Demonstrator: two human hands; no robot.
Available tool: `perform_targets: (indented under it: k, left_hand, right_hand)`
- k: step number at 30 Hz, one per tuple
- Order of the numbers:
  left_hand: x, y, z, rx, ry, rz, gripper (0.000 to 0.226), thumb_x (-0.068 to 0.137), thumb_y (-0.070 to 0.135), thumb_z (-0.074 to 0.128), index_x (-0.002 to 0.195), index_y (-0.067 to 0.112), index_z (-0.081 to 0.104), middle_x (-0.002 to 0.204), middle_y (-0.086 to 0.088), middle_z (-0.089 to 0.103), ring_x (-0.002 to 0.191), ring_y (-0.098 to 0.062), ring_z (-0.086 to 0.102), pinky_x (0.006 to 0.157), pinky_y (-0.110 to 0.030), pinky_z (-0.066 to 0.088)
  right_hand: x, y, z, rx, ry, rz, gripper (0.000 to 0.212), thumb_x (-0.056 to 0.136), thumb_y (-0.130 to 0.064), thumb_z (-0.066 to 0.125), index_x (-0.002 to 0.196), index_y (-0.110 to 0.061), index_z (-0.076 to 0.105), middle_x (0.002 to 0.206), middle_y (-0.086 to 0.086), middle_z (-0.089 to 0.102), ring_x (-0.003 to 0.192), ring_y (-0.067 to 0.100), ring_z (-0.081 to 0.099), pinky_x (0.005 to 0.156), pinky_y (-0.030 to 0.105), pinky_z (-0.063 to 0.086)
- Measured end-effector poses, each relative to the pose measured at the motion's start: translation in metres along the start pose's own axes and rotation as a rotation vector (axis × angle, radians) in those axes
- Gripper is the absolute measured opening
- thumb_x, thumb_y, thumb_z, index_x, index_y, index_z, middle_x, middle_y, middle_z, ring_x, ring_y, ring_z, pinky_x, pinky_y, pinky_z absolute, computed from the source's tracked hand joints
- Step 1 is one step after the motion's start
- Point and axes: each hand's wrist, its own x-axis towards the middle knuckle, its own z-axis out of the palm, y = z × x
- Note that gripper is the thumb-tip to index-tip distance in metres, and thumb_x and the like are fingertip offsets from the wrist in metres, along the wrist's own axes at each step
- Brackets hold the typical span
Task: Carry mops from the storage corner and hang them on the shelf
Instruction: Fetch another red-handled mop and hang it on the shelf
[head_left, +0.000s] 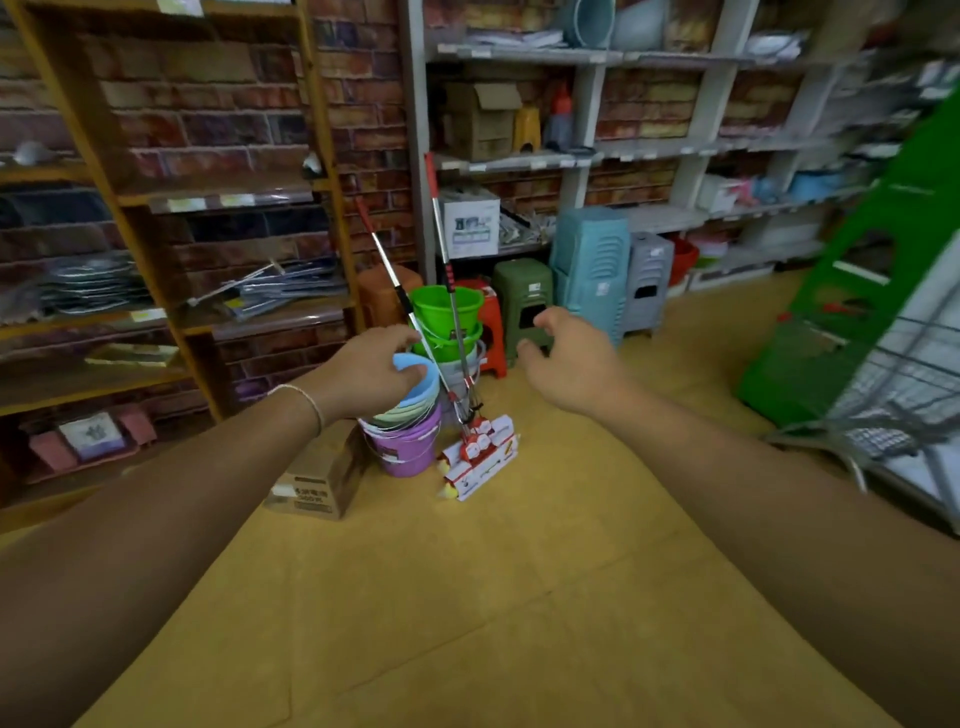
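Two mops stand in the corner, their packaged heads (480, 457) on the yellow floor. One steel and red handle (384, 260) leans left; the other handle (440, 228) rises almost upright against the white shelf post. My left hand (371, 371) is stretched out in front of the left mop's lower handle, fingers loosely curled, holding nothing. My right hand (563, 358) reaches forward to the right of the mops, fingers relaxed and apart, empty. Whether my left hand touches the handle I cannot tell.
A stack of pastel buckets (410, 441) and green buckets (447, 317) crowd the mops. A cardboard box (317, 483) lies at left. Plastic stools (587, 265) line the white shelving (519, 54). A wooden shelf (156, 260) stands left; a green rack (857, 291) and a wire basket (893, 405) stand right.
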Motion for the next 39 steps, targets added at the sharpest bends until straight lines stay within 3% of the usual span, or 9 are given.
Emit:
perform_targets:
  k: [3,13,18,25,31,39]
  left_hand:
    - [0.067,-0.011,0.007,-0.01,-0.018,0.043,0.05,0.095,0.03,0.059,0.14,0.011,0.046,0.136,-0.012,0.054,0.119,-0.028,0.054,0.097,-0.033,0.042]
    - [0.27,-0.021,0.006,0.012,-0.029,0.181,0.049,0.096,0.028,0.057,0.14,0.011,0.045,0.138,-0.015,0.052,0.118,-0.031,0.054,0.094,-0.03,0.04]
    - [0.344,-0.03,0.031,0.026,-0.032,0.2,0.047,0.095,0.026,0.056,0.138,0.011,0.047,0.137,-0.014,0.054,0.118,-0.03,0.054,0.094,-0.03,0.04]
    - [0.452,-0.046,0.072,-0.024,-0.058,0.099,0.045,0.097,0.024,0.055,0.138,0.01,0.047,0.139,-0.013,0.053,0.122,-0.029,0.054,0.098,-0.031,0.04]
    - [0.55,-0.056,0.08,-0.04,-0.044,-0.036,0.045,0.095,0.024,0.056,0.137,0.012,0.048,0.134,-0.013,0.056,0.113,-0.03,0.059,0.097,-0.031,0.043]
    - [0.625,-0.086,0.093,-0.034,-0.031,-0.174,0.045,0.097,0.022,0.054,0.139,0.01,0.045,0.136,-0.015,0.054,0.118,-0.032,0.055,0.098,-0.032,0.042]
  right_hand:
    - [0.049,0.011,0.006,-0.021,0.024,0.019,0.042,0.097,-0.031,0.055,0.131,-0.007,0.054,0.128,0.016,0.062,0.118,0.033,0.058,0.096,0.038,0.048]
    - [0.2,0.046,0.025,0.028,0.146,0.074,0.038,0.098,-0.026,0.056,0.132,-0.008,0.057,0.13,0.01,0.063,0.121,0.024,0.057,0.096,0.024,0.04]
    - [0.262,0.076,0.042,0.07,0.151,0.088,0.038,0.099,-0.024,0.056,0.132,-0.007,0.058,0.132,0.009,0.062,0.124,0.023,0.056,0.102,0.026,0.04]
    - [0.375,0.141,0.072,0.089,0.089,0.046,0.037,0.098,-0.024,0.058,0.13,-0.007,0.059,0.129,0.008,0.064,0.121,0.021,0.058,0.093,0.015,0.035]
    - [0.494,0.185,0.081,0.141,0.023,-0.029,0.035,0.096,-0.025,0.059,0.126,-0.008,0.062,0.125,0.01,0.067,0.116,0.024,0.062,0.101,0.033,0.048]
    - [0.613,0.201,0.117,0.174,-0.107,-0.153,0.031,0.097,-0.025,0.057,0.124,-0.01,0.063,0.125,0.007,0.068,0.117,0.022,0.061,0.101,0.031,0.045]
